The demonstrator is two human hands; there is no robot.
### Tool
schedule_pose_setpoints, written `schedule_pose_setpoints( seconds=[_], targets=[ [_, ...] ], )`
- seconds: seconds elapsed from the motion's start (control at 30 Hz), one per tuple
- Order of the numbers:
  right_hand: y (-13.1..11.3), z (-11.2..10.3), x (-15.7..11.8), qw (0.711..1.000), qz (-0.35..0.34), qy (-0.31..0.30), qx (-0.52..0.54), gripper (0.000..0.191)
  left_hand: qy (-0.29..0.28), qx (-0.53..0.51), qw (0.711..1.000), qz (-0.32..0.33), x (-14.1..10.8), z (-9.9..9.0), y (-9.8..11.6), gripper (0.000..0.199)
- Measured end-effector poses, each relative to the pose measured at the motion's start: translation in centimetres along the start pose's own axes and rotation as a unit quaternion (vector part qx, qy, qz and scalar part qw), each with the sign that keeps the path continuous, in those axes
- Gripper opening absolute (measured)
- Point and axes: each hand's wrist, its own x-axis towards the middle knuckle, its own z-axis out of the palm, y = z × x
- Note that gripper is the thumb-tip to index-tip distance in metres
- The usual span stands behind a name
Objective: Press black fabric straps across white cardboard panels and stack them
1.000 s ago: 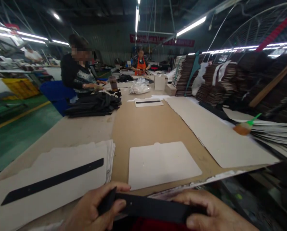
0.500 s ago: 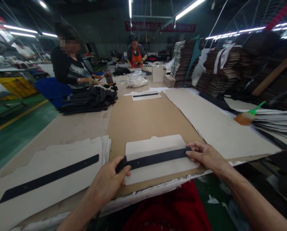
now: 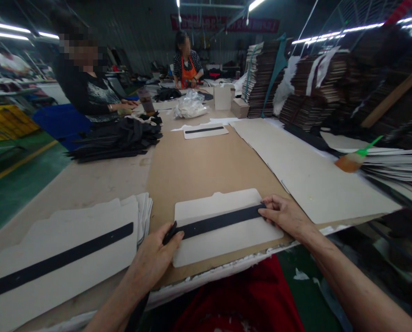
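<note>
A long black strip [image 3: 220, 221] lies slantwise across a pale board panel [image 3: 206, 253] with rounded corners and a small tab on its far edge. Thumb and fingers of my left hand [image 3: 159, 251] pinch the strip's left end, which bends up off the panel. At the other end, my right hand [image 3: 282, 213] grips the strip between thumb and fingers near the panel's right side. Left of my left hand is a fanned stack of similar panels [image 3: 98, 214], the top one bearing its own black strip [image 3: 61, 258].
Farther up the brown table [image 3: 206, 161] lies another panel with a strip [image 3: 206, 132]. Large pale sheets [image 3: 313, 184] cover the right side, with a green-handled brush [image 3: 358, 157] there. Black fabric pieces [image 3: 123, 136] are piled at left. Two co-workers [image 3: 88, 92] are at the table.
The view has shifted a little, so things sit slightly left and higher. Both hands still hold the strip, which now lies closer against the panel.
</note>
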Motion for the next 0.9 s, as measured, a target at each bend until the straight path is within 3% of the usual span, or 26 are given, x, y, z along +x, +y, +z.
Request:
schedule_pose_setpoints(
  seconds=[0.27,0.9],
  targets=[
    [-0.52,0.16,0.08,1.000,0.010,0.015,-0.024,0.027,-0.010,0.015,1.000,0.023,0.21,0.15,-0.49,0.047],
    [0.25,0.55,0.63,0.990,-0.026,0.064,-0.123,0.023,0.001,0.063,0.998,-0.010,0.31,0.38,-0.16,0.043]
  ],
)
